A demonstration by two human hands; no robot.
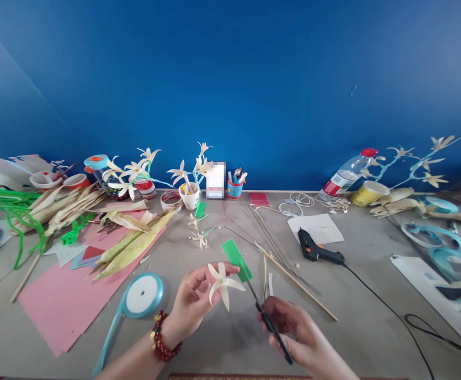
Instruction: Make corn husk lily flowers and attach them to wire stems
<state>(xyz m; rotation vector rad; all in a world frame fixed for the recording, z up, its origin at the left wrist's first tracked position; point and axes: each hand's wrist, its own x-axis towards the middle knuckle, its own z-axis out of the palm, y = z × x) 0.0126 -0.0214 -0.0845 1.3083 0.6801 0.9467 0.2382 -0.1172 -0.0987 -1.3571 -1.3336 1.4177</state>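
A cream five-petalled husk flower faces me, held in the closed fingers of my left hand. At that hand's index fingertip is a green paper strip, slanting from upper left to lower right. My right hand grips black-handled scissors, their blades pointing up and left against the strip's lower end. How far the blades are apart I cannot tell. Beyond the hands lie two small husk flowers and another green paper piece. A roll of light blue ribbon lies left of my left hand.
Pink paper sheets and corn husks cover the left side. Thin sticks and a black glue gun with a trailing cord lie right, near a white power strip. Flower cups and a tilted bottle line the wall.
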